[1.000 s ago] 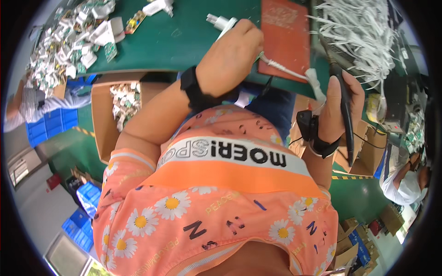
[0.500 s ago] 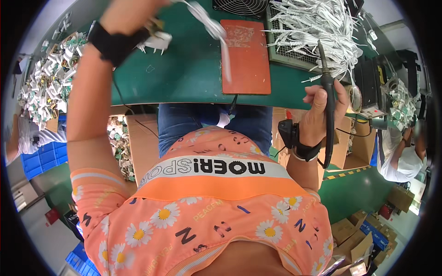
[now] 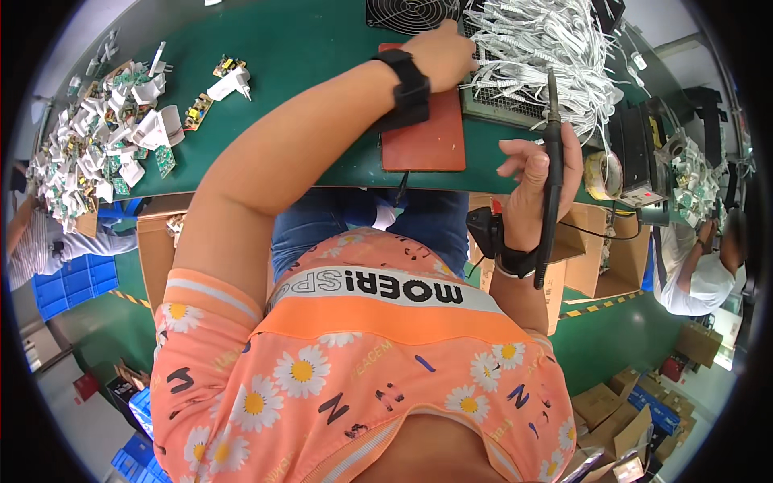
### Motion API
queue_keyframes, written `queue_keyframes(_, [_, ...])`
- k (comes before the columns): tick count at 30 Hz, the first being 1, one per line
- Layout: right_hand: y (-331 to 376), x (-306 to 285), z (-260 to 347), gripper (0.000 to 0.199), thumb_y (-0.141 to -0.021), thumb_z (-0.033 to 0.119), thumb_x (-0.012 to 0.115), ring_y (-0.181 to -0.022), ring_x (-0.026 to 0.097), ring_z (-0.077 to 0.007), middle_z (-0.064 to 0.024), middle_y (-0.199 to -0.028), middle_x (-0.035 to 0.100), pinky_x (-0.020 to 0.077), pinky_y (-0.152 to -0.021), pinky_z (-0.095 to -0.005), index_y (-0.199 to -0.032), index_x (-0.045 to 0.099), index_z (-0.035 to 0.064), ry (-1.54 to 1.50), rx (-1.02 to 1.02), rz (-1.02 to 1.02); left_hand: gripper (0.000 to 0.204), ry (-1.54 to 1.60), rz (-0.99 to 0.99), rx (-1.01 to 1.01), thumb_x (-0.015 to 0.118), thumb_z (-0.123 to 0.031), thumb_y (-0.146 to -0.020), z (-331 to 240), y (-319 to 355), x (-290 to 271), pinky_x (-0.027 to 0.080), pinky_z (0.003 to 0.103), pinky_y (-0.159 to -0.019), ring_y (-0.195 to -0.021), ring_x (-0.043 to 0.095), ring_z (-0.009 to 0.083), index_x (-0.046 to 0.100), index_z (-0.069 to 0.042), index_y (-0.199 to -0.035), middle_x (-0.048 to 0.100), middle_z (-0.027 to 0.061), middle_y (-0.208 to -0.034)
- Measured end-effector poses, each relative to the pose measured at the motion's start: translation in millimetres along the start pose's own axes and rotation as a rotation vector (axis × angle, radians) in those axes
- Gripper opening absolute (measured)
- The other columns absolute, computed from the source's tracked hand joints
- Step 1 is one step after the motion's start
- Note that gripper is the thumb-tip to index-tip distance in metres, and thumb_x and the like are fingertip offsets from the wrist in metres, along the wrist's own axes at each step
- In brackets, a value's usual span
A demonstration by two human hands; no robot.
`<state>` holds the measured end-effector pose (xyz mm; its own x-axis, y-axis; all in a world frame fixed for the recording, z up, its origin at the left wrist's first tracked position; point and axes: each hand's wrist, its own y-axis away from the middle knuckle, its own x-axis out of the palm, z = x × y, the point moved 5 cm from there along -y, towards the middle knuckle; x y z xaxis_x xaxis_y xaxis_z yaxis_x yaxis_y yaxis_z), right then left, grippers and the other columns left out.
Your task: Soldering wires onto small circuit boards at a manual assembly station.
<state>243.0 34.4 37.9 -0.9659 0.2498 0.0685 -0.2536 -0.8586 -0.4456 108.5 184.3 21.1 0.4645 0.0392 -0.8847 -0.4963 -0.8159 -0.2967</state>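
In my right hand [image 3: 535,181] is a soldering iron [image 3: 552,173], its black handle gripped and its metal tip pointing up and away toward the white cables. My left hand [image 3: 441,58] reaches across the red board [image 3: 423,145] to the left edge of a heap of bundled white cables [image 3: 539,52]. Its back faces me and its fingertips are partly hidden, so I cannot see whether it grips a cable. The cables lie on a mesh-bottomed tray [image 3: 507,113]. On the left of the green table, a white plug housing [image 3: 231,84] lies beside small circuit boards [image 3: 198,111].
A black round fan grille [image 3: 412,14] stands at the far edge. Many white housings and circuit boards [image 3: 105,137] are heaped at left. A tape roll [image 3: 602,175] sits near the right edge. Open cardboard boxes [image 3: 616,262] stand below the table. Other people are at both sides.
My left hand has swung from the upper left to the cable heap at right, and the white cable it carried no longer shows in it. My right hand still holds the soldering iron.
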Motion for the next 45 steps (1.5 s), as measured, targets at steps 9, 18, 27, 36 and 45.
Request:
queue_keyframes(9, [-0.6,32.4,0.4,0.034,-0.088,0.004,0.056,-0.083,0.06,-0.0138,-0.0139,-0.098,0.065,0.0457,-0.069,-0.0243,-0.121,0.048,0.0006,0.291,-0.295,0.226,0.017,-0.078,-0.005,0.096,0.059,-0.011,-0.078,-30.6,60.8,-32.0,0.05,0.038,-0.069,-0.083,0.058,0.0333,0.059,0.003,-0.088,0.053,0.0164,-0.091])
queue_keyframes(18, [10.4,76.0,-25.2,0.039,-0.083,-0.007,0.054,-0.088,0.061,-0.0162,-0.0119,-0.097,0.064,0.0465,-0.078,-0.0258,-0.121,0.051,0.0034,0.361,-0.105,0.562,0.024,0.156,-0.004,-0.119,0.065,-0.01,-0.073,-12.4,134.9,-38.9,0.05,0.037,-0.07,-0.084,0.058,0.0333,0.058,-0.001,-0.094,0.053,0.0148,-0.093])
queue_keyframes(27, [16.4,72.0,-36.4,0.042,-0.082,-0.006,0.057,-0.084,0.063,-0.0174,-0.0123,-0.092,0.065,0.0472,-0.075,-0.0254,-0.122,0.05,0.0061,0.407,-0.18,0.501,0.03,-0.67,-0.08,-0.49,0.055,-0.029,-0.083,224.8,166.5,-147.1,0.047,0.046,-0.068,-0.075,0.059,0.0378,0.062,-0.001,-0.075,0.061,0.0192,-0.076])
queue_keyframes(36, [19.2,75.4,-39.2,0.045,-0.079,-0.005,0.059,-0.084,0.064,-0.0187,-0.012,-0.093,0.065,0.0479,-0.074,-0.0265,-0.121,0.051,0.0066,0.406,-0.277,0.47,0.031,-0.532,0.538,-0.417,0.063,-0.033,-0.076,191.0,116.0,-113.4,0.047,0.043,-0.065,-0.078,0.062,0.0338,0.062,-0.002,-0.073,0.062,0.0211,-0.071])
queue_keyframes(45, [25.4,71.4,-46.8,0.045,-0.078,0.002,0.066,-0.093,0.06,-0.0236,-0.0159,-0.107,0.061,0.0463,-0.082,-0.0317,-0.121,0.051,0.002,0.425,0.053,0.567,0.014,-0.448,-0.095,0.115,0.058,-0.014,-0.066,0.5,142.7,-70.2,0.046,0.035,-0.053,-0.065,0.057,0.027,0.061,0.0,-0.065,0.056,0.0159,-0.073])
